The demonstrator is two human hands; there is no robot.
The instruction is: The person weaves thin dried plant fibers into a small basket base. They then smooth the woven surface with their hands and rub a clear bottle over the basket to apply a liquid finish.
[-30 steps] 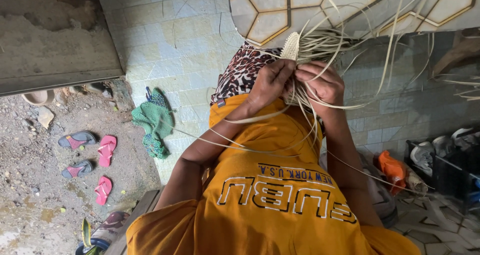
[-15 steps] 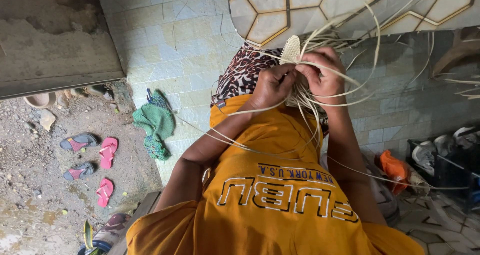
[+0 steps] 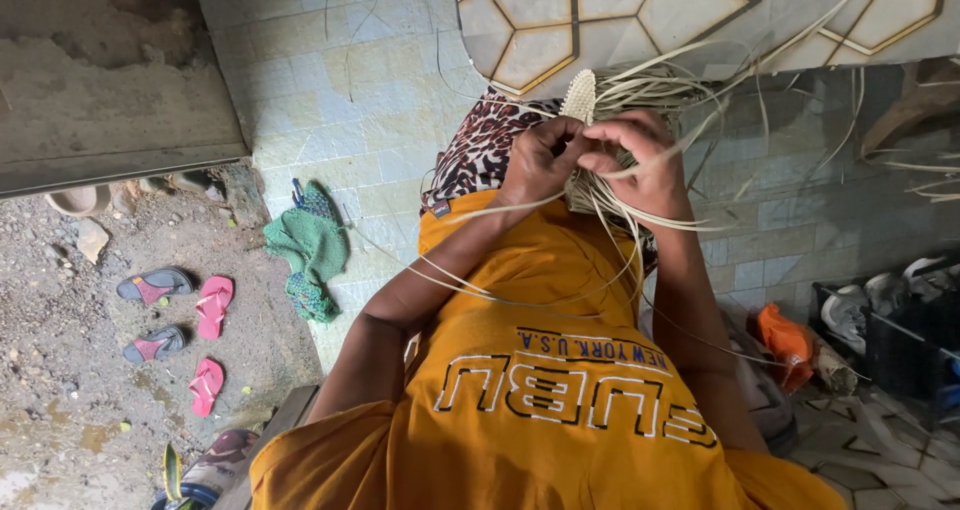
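Both hands are working one small woven piece (image 3: 580, 97) held up in front of the person's chest, its pale rounded tip poking out just above the knuckles. Left hand (image 3: 541, 160) is closing fingers tight around the piece's lower part, while right hand (image 3: 640, 160) is pinching a few of the long pale cane strips (image 3: 640, 225) just beside it. Loose strips are fanning out right and drooping over the orange shirt (image 3: 540, 370); green cloth (image 3: 312, 245) and pink sandals (image 3: 213, 305) are lying well apart on the ground to the left.
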